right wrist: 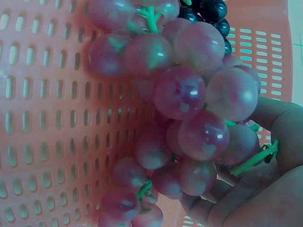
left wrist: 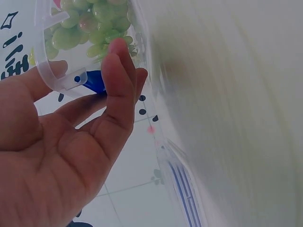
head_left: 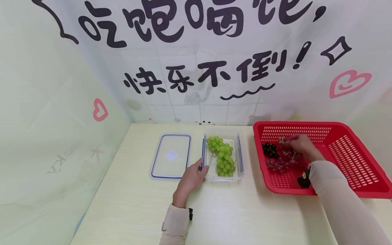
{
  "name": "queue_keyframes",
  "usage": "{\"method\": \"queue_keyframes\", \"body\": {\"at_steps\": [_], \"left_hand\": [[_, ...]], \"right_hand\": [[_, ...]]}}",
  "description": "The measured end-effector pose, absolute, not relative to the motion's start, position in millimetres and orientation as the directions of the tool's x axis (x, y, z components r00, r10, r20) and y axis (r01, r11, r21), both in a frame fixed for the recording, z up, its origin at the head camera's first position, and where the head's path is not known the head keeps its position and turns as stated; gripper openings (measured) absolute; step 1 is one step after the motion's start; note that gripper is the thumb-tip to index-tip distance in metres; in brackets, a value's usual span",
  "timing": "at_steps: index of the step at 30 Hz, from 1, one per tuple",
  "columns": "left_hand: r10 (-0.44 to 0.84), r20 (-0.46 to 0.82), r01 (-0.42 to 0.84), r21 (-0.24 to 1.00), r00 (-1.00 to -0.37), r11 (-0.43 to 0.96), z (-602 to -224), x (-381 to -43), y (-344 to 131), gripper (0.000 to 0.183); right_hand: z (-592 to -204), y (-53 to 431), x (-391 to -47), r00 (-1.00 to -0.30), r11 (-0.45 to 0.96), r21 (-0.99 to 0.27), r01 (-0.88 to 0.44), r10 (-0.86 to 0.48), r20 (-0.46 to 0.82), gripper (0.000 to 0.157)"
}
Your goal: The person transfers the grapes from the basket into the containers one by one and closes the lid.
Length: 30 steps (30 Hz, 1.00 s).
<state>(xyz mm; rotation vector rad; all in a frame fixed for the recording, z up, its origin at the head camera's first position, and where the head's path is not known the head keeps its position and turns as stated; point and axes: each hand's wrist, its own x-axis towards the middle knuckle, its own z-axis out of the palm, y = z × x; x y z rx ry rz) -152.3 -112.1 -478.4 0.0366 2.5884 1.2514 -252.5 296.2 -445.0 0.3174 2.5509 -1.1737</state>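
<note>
A clear plastic food container (head_left: 210, 172) holds bunches of green grapes (head_left: 225, 154). At its front left corner, my left hand (head_left: 192, 175) grips the wall between thumb and fingers; the left wrist view shows a blue clip (left wrist: 96, 81) beside the fingers. My right hand (head_left: 301, 146) is inside the red plastic basket (head_left: 352, 163) and holds a bunch of red grapes (right wrist: 189, 104). Its fingers curl behind the bunch, partly hidden by the grapes. More red grapes (head_left: 280, 165) lie below the hand, and black grapes (head_left: 270, 149) rest by the basket's left wall.
Left of the container, a clear lid with a blue seal (head_left: 171, 156) lies flat on the pale wooden table (head_left: 137, 211). A printed white backdrop (head_left: 183, 112) rises behind the table's far edge, and a side panel (head_left: 61, 136) stands on the left.
</note>
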Motion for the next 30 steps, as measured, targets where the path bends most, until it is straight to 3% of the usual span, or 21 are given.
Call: {"method": "queue_keyframes", "body": {"at_steps": [6,18,30], "left_hand": [[0.141,-0.228,-0.091,0.772,-0.963,0.629,-477.8,-152.1,-111.9,0.063],[0.146,-0.213,-0.081,0.788,-0.966,0.61,-476.6,-152.7,-111.7,0.062],[0.146,-0.217,-0.085,0.789,-0.965,0.608,-476.6,-152.3,-112.3,0.063]], "right_hand": [[-445.2,297.1,-252.5,-0.939,0.638,-0.708,0.301,0.069,-0.337,0.041],[-444.1,297.8,-254.8,-0.925,0.602,-0.722,0.341,0.079,-0.371,0.051],[-441.9,297.4,-253.8,-0.945,0.596,-0.743,0.303,0.085,-0.317,0.053]]}}
